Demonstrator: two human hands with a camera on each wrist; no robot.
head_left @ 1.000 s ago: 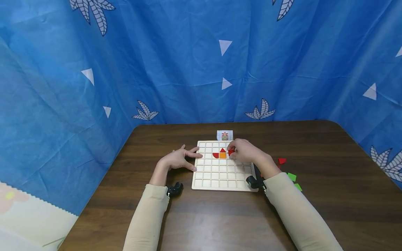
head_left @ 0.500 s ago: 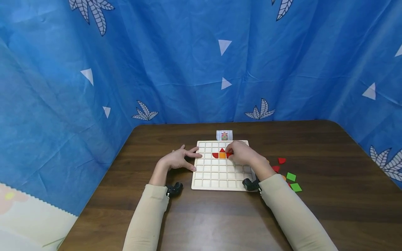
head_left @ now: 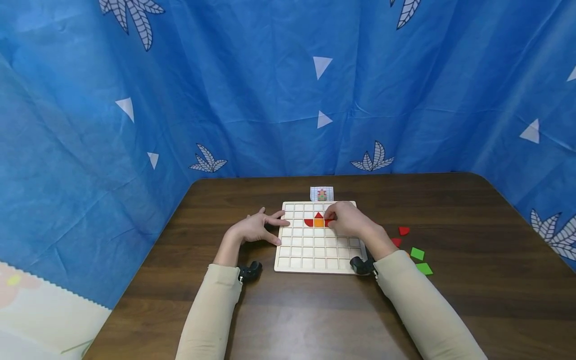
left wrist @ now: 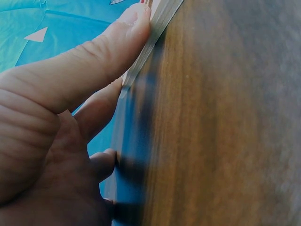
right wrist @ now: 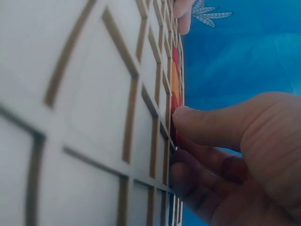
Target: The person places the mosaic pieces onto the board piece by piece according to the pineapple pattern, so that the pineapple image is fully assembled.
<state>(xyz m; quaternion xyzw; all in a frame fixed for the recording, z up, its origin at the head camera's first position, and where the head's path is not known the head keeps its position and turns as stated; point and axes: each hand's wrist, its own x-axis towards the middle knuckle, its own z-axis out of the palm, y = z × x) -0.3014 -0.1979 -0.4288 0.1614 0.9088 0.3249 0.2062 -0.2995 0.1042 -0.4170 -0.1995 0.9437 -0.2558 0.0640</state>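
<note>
A white gridded board [head_left: 307, 254] with raised cell edges lies on the table. In its cells sit an orange square tile [head_left: 318, 223], a red triangle tile [head_left: 318, 215] above it and a red quarter-circle tile [head_left: 308, 223] to its left. My right hand [head_left: 352, 220] pinches another red tile [head_left: 327, 222] at the cell right of the orange one; fingers partly cover its shape. In the right wrist view the thumb [right wrist: 190, 120] presses against that red tile. My left hand [head_left: 254, 227] steadies the board's left edge, fingers spread, thumb and forefinger on the rim.
Behind the board lies a small printed pattern card [head_left: 321, 194]. Loose tiles lie to the right: a red rounded one [head_left: 403, 230], a green one [head_left: 417, 253] and several others, some hidden by the right arm. A blue curtain [head_left: 279, 100] hangs behind the table.
My right hand has brought the red tile slightly left and down, to beside the orange square, then stayed almost still. The left hand has kept its place.
</note>
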